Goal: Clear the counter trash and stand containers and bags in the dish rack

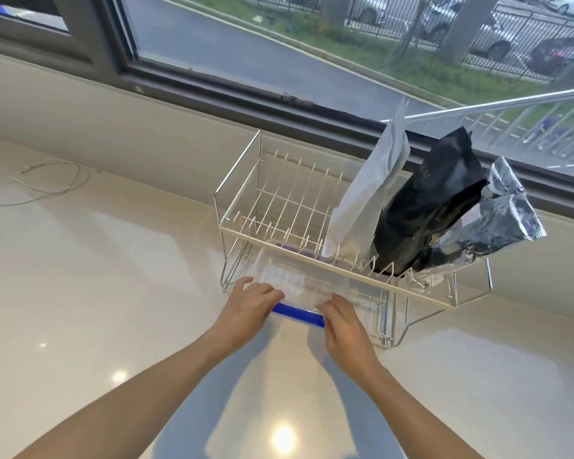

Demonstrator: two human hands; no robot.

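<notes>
A two-tier wire dish rack stands on the pale counter by the window. In its upper tier lean three bags: a white pouch, a black bag and a silver foil bag. A clear plastic container with a blue edge lies flat, partly inside the lower tier. My left hand rests on its near left corner, fingers curved over the edge. My right hand holds its near right side, fingers on top.
A thin white cable lies looped on the counter at the far left. The window sill and dark frame run behind the rack. A metal rod crosses in front of the window at the upper right.
</notes>
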